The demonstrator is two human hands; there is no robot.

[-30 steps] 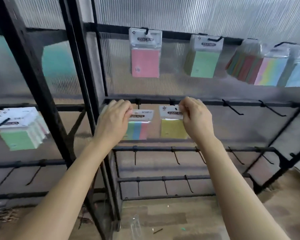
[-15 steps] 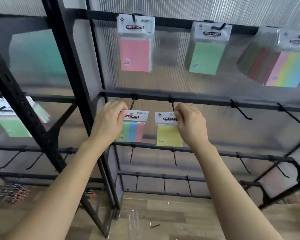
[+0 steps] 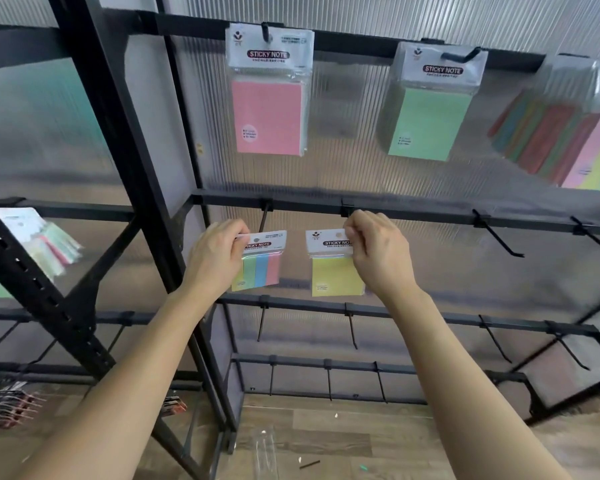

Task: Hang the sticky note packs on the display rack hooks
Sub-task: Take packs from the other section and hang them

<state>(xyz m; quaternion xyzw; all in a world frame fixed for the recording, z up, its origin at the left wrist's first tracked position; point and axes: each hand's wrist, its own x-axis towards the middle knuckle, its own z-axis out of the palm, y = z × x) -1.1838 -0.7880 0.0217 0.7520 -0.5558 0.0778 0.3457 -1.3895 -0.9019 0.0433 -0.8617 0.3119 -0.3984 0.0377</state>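
Both packs sit just under the rack's second rail (image 3: pixel 430 216), near its left end; neither seems threaded yet. We see the left hand (image 3: pixel 219 258) pinching the header of the striped pack (image 3: pixel 262 268) beside its hook (image 3: pixel 264 220). The right hand (image 3: pixel 378 254) pinches the yellow pack (image 3: pixel 333 275), its fingers (image 3: pixel 355 233) hiding the next hook (image 3: pixel 346 210) at its tip. Our judgement of the risk: with two hang holes aimed at once, one misses its tip, or a header slips and the pack falls to the floor (image 3: pixel 326 438).
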